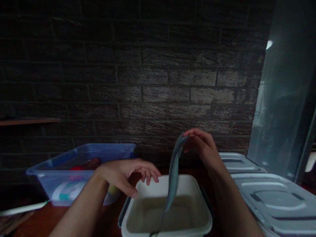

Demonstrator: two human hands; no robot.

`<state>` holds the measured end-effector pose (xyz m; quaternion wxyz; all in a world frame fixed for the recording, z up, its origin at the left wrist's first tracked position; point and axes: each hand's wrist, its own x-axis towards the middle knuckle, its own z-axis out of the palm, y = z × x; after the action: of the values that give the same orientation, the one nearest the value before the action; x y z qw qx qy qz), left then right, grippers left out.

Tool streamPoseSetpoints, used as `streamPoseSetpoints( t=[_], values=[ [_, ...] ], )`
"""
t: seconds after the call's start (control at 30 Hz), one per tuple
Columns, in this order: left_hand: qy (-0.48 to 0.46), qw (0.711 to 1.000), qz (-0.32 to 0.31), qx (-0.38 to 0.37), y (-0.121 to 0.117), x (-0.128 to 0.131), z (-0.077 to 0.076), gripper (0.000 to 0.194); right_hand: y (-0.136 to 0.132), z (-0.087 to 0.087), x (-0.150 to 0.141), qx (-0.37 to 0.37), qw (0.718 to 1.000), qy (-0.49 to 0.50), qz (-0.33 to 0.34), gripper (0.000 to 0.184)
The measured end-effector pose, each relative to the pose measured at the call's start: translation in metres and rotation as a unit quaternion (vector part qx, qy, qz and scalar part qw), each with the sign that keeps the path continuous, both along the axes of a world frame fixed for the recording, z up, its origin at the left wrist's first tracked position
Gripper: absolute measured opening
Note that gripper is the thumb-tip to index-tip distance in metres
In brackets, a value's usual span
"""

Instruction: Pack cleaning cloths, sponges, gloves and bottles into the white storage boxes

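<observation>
My right hand (201, 143) is raised above a white square tub (170, 181) and pinches the upper end of a limp grey-green cloth (174, 171). The cloth hangs down into the tub in a narrow strip, with a dark patterned edge along one side. Its lower end is blurred against cloudy, brownish liquid (182, 214) in the tub. My left hand (134, 172) hovers over the tub's left rim, fingers bent and thumb apart, holding nothing. Dark side clips (206, 200) show on the tub.
Left of the tub stands a translucent blue bin (81, 168) with a red item and other things inside. Grey lidded boxes (276, 200) sit at the right. A dark brick wall (158, 75) rises behind the brown table (37, 220); a white stick-like object (24, 209) lies far left.
</observation>
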<state>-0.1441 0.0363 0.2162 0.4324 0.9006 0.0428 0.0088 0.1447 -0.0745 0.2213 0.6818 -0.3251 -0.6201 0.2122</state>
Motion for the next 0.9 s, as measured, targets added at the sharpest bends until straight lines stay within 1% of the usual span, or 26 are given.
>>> streamPoseSetpoints(
  t=[0.07, 0.13, 0.17, 0.2, 0.23, 0.27, 0.3, 0.37, 0.43, 0.5, 0.57, 0.63, 0.67, 0.73, 0.8, 0.87, 0.9],
  values=[
    [-0.032, 0.999, 0.016, -0.009, 0.001, 0.010, -0.003, 0.076, -0.002, -0.001, -0.008, 0.003, 0.999, -0.021, 0.044, 0.023],
    [-0.113, 0.989, 0.082, -0.039, 0.004, 0.022, -0.009, 0.063, -0.003, -0.002, -0.016, 0.008, 0.998, -0.049, 0.049, 0.028],
    [-0.170, 0.975, 0.128, -0.059, 0.005, 0.029, -0.013, 0.055, -0.003, -0.003, -0.020, 0.010, 0.997, -0.066, 0.043, 0.028],
    [-0.228, 0.954, 0.177, -0.081, 0.007, 0.036, -0.017, 0.048, -0.003, -0.004, -0.023, 0.010, 0.996, -0.082, 0.040, 0.028],
    [-0.273, 0.933, 0.210, -0.109, 0.008, 0.044, -0.021, 0.044, -0.003, -0.006, -0.026, 0.010, 0.994, -0.096, 0.046, 0.027],
    [-0.295, 0.919, 0.219, -0.142, 0.008, 0.051, -0.025, 0.042, -0.003, -0.007, -0.028, 0.010, 0.992, -0.107, 0.061, 0.026],
    [-0.304, 0.913, 0.210, -0.176, 0.009, 0.056, -0.028, 0.040, -0.003, -0.008, -0.029, 0.008, 0.990, -0.116, 0.081, 0.024],
    [-0.296, 0.908, 0.173, -0.241, 0.009, 0.064, -0.032, 0.036, -0.004, -0.010, -0.028, -0.003, 0.985, -0.127, 0.117, 0.022],
    [-0.286, 0.902, 0.155, -0.282, 0.008, 0.065, -0.031, 0.031, -0.004, -0.011, -0.025, -0.024, 0.982, -0.131, 0.132, 0.034],
    [-0.301, 0.892, 0.176, -0.289, 0.006, 0.062, -0.027, 0.025, -0.002, -0.011, -0.019, -0.042, 0.983, -0.135, 0.115, 0.047],
    [-0.339, 0.878, 0.219, -0.255, 0.002, 0.059, -0.023, 0.024, 0.000, -0.013, -0.012, -0.048, 0.984, -0.161, 0.064, 0.050],
    [-0.372, 0.870, 0.262, -0.190, -0.003, 0.058, -0.020, 0.025, 0.002, -0.014, -0.008, -0.054, 0.978, -0.199, 0.013, 0.047],
    [-0.380, 0.870, 0.276, -0.151, -0.006, 0.059, -0.019, 0.025, 0.003, -0.014, -0.007, -0.059, 0.974, -0.218, -0.001, 0.045],
    [-0.376, 0.877, 0.288, -0.077, -0.014, 0.061, -0.019, 0.025, 0.002, -0.013, -0.009, -0.061, 0.967, -0.246, -0.014, 0.043],
    [-0.362, 0.888, 0.284, -0.015, -0.021, 0.063, -0.020, 0.026, -0.001, -0.011, -0.014, -0.047, 0.960, -0.276, -0.025, 0.037],
    [-0.348, 0.892, 0.286, 0.035, -0.026, 0.064, -0.021, 0.031, -0.003, -0.008, -0.019, -0.023, 0.947, -0.316, -0.047, 0.026],
    [-0.343, 0.892, 0.290, 0.053, -0.027, 0.065, -0.022, 0.035, -0.004, -0.007, -0.021, -0.011, 0.940, -0.337, -0.059, 0.025]
  ],
)
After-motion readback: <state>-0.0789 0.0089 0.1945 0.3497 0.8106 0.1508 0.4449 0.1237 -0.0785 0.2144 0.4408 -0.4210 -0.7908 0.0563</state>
